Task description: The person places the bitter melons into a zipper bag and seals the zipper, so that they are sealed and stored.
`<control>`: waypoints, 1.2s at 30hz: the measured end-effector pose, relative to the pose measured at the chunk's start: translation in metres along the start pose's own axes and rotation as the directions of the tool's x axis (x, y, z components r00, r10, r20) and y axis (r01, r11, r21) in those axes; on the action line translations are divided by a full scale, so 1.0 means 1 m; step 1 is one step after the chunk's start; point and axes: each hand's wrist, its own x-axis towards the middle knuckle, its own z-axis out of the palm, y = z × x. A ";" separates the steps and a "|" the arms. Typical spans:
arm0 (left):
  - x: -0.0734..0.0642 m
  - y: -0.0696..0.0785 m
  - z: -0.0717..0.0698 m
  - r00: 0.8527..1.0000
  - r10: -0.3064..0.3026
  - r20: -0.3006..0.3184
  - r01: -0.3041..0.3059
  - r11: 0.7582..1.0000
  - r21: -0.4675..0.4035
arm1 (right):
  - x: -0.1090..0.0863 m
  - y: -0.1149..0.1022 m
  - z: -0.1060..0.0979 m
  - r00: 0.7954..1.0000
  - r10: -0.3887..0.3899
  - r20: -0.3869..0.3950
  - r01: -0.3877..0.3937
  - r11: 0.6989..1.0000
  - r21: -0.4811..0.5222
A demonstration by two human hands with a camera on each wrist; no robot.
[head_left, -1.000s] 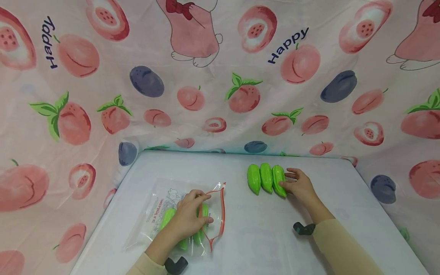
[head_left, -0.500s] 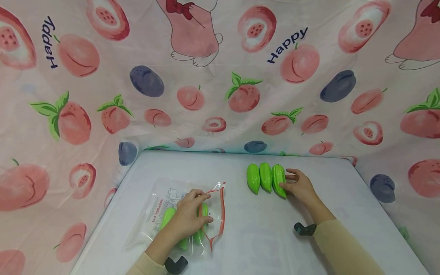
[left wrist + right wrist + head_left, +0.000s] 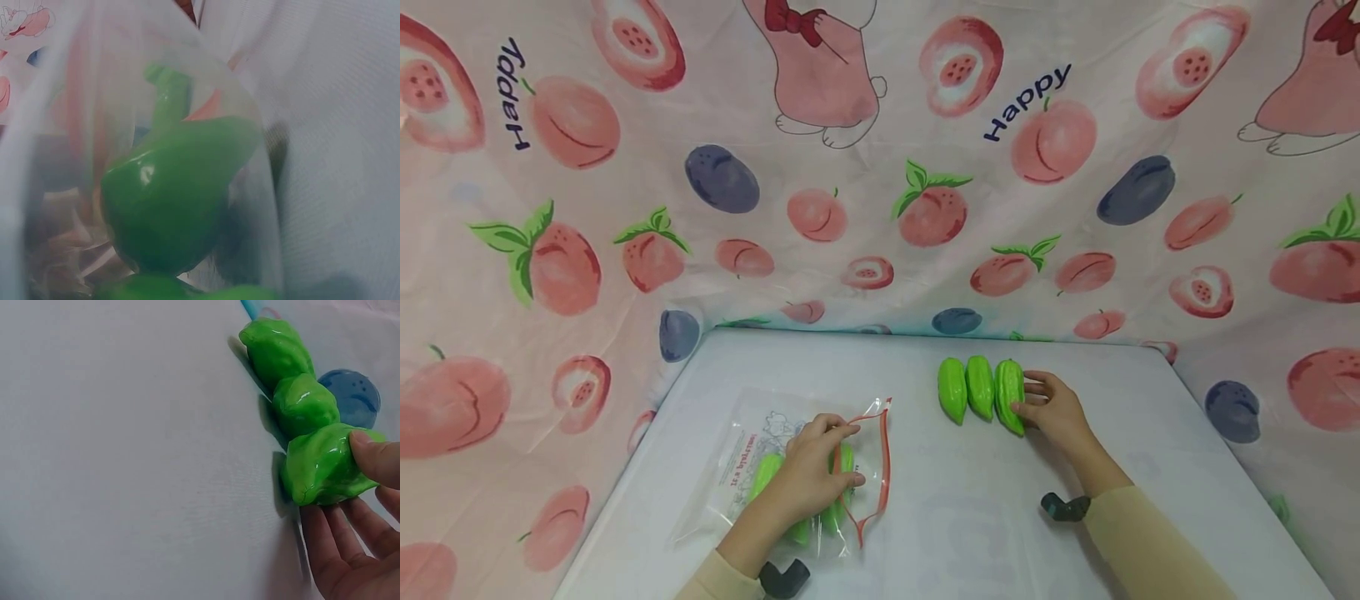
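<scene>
Landmark: the clear bag (image 3: pixel 718 483), lying flat, its red-edged mouth (image 3: pixel 887 458) gaping toward the person's right. Green pods (image 3: pixel 765 475) are showing through its film.

Left hand (image 3: pixel 808 475) is resting over the bag near the mouth, thumb and fingers standing apart; whether they are catching any film cannot be told.

Right hand (image 3: pixel 1058 417) is reaching to the right of the bag and farther out. It is pinching the end pod (image 3: pixel 1009 387), thumb lying on top and fingers (image 3: pixel 322 537) bearing against the outer side, as the right wrist view is showing.

Key relation: the end pod is the rightmost of three, so the middle pod (image 3: pixel 980 387) and the inner pod (image 3: pixel 952 390) are lying between it and the bag (close side by side; touching or not, I cannot tell). The bag is therefore lying to the held pod's left and nearer the person. The pod's long axis is running near to far, roughly parallel to the bag's mouth rather than pointing into it. The right hand is plainly the nearer one.
</scene>
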 end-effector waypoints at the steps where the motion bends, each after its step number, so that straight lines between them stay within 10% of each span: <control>1: 0.000 0.000 0.000 1.000 -0.001 0.001 0.001 1.000 0.002 | 0.000 0.001 0.000 1.000 -0.005 -0.004 0.005 1.000 -0.007; 36: 0.001 -0.005 0.004 1.000 -0.011 0.006 0.011 1.000 0.025 | -0.030 -0.008 0.003 0.998 -0.069 -0.008 0.069 0.995 -0.070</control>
